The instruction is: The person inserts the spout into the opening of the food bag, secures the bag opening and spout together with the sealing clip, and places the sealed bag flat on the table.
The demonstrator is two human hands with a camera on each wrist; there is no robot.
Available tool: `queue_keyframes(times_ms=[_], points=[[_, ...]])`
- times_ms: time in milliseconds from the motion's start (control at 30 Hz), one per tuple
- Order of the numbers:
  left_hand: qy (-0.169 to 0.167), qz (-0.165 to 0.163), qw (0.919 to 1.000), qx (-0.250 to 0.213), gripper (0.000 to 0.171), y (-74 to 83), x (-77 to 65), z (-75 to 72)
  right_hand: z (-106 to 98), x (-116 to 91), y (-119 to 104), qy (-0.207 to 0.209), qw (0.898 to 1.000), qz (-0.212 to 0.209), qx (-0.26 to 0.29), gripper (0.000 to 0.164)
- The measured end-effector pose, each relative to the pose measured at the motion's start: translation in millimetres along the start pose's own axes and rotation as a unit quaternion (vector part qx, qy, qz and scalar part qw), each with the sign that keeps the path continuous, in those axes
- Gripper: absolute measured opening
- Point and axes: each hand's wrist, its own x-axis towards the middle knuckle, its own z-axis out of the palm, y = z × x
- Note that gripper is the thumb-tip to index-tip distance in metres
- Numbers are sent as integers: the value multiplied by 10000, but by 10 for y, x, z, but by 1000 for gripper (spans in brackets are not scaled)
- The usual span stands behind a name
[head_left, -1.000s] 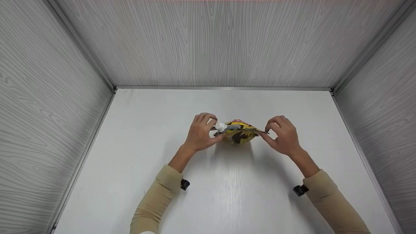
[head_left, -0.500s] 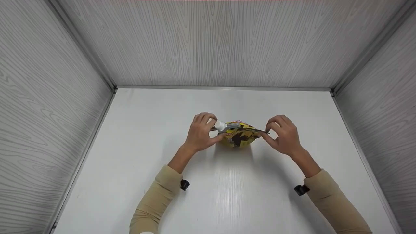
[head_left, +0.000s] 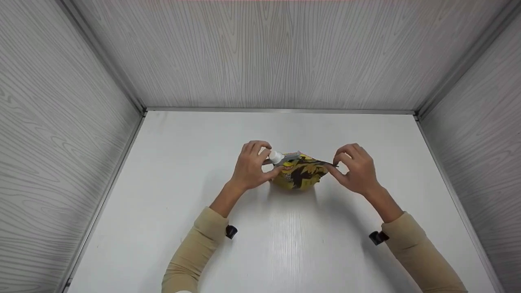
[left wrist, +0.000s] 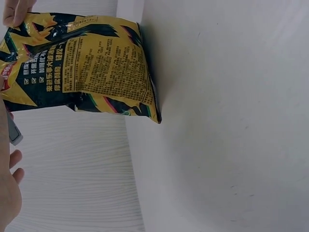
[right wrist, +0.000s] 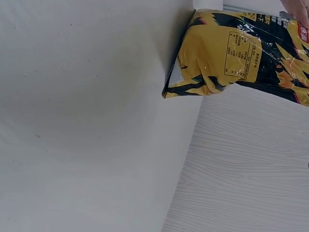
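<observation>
A yellow and black snack bag (head_left: 303, 173) stands on its bottom edge on the white table, its top tilted a little away from me. My left hand (head_left: 250, 165) grips a grey bag clip (head_left: 291, 157) with a round white cap (head_left: 276, 157) at the bag's top left, thumb on the near side and fingers behind. The clip lies along the left part of the top edge; its grey end (left wrist: 15, 131) shows past the hand in the left wrist view. My right hand (head_left: 357, 169) pinches the top right corner of the bag between thumb and fingers.
The white table (head_left: 285, 244) is bounded by a grey wood-grain back wall (head_left: 281, 57) and side walls at left and right. A metal strip (head_left: 281, 110) runs along the table's far edge. Small black cameras sit on both sleeves.
The bag's lower part has swung toward me, so more of its near face shows below the top edge. Both hands stay almost in place, still holding the clip and the corner.
</observation>
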Motion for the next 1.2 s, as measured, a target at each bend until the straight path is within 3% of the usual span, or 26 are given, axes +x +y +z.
queue_keyframes(times_ms=[733,1200], points=[[-7,26,9998,203,47,33,18,-35,-15,-9,5,142,9998,-166,32,42],[35,98,9999,120,45,69,11,-47,-29,-26,-20,254,9994,-230,101,44]])
